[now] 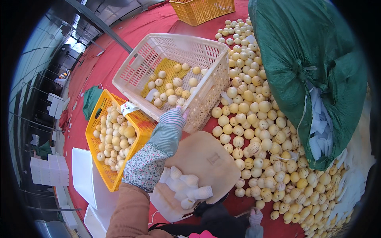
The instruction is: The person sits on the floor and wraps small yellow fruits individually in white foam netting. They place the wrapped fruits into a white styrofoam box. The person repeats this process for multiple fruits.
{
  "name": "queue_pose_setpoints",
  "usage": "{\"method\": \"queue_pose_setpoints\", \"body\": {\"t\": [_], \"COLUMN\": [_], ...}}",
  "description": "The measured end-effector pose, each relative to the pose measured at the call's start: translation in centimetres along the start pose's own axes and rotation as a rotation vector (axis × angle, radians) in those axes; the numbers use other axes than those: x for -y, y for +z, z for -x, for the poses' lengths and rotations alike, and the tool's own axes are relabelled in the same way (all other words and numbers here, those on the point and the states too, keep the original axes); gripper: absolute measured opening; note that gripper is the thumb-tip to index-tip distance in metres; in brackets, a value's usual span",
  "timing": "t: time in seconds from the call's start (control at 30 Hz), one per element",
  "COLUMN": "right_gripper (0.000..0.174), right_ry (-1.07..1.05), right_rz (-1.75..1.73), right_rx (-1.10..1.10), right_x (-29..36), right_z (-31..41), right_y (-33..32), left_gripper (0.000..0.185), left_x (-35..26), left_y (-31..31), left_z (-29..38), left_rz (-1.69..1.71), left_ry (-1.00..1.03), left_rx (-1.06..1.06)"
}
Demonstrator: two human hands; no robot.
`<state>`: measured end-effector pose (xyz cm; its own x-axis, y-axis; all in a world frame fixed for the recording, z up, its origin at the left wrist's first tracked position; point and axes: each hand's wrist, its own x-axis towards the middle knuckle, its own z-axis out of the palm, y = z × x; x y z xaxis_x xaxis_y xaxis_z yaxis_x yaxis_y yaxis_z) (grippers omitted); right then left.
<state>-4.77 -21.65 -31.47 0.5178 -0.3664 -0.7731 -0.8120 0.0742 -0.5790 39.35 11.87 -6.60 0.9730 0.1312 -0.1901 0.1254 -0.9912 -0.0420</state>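
My left hand [175, 115], in a striped glove and a floral sleeve cover, grips the near corner of a white plastic crate's rim [205, 74]. Inside that crate, several pepino melons [172, 100] lie loosely over a yellow and pale slatted bottom. Low in the picture, my right hand [255, 217] is small and partly cut off, close to the edge of a melon pile [262, 142]; its fingers are hard to make out. Between my hands stands a tan seat [205, 154] bearing white foam net sleeves [187, 187].
A yellow crate [110, 181] full of melons stands left, with white foam boxes [84, 175] beside it. At right, a green woven sack [297, 59] spills white foam sleeves [320, 131]. Another yellow crate [202, 12] sits at the back on red ground cloth [125, 56].
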Motion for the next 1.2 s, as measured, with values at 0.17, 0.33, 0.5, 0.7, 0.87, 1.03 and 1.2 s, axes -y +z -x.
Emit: {"method": "queue_pose_setpoints", "body": {"t": [0.17,0.33,0.5,0.7,0.87,1.03,1.2], "right_gripper": [0.018,0.021,0.031,0.020,0.027,0.026,0.035], "right_ry": [-0.048,-0.147,-0.256,-0.325,-0.127,-0.147,-0.205], "right_rz": [0.235,0.322,0.420,0.429,0.573,0.778,0.550], "right_rx": [-0.125,-0.136,-0.036,-0.310,-0.087,0.000,0.075], "right_x": [-0.5,-1.5,-4.4,-7.3,0.8,-1.2,3.7], "right_z": [-0.3,0.9,3.8,10.0,16.8,16.5,14.4], "right_y": [1.2,2.1,2.1,2.3,3.8,4.8,6.9], "left_gripper": [0.052,0.051,0.050,0.048,0.052,0.055,0.047], "left_x": [1.1,2.3,-0.2,0.9,1.5,0.4,1.5], "left_y": [-0.5,-1.0,-1.3,-0.6,-1.4,-1.0,-1.5], "left_z": [0.3,0.4,0.6,1.2,2.0,2.4,1.6], "left_rz": [-0.032,0.054,0.092,0.170,0.081,0.128,0.170], "left_ry": [0.004,0.003,0.046,0.066,0.080,0.094,0.058], "left_rx": [0.006,0.068,0.021,-0.059,-0.117,-0.063,-0.126]}}
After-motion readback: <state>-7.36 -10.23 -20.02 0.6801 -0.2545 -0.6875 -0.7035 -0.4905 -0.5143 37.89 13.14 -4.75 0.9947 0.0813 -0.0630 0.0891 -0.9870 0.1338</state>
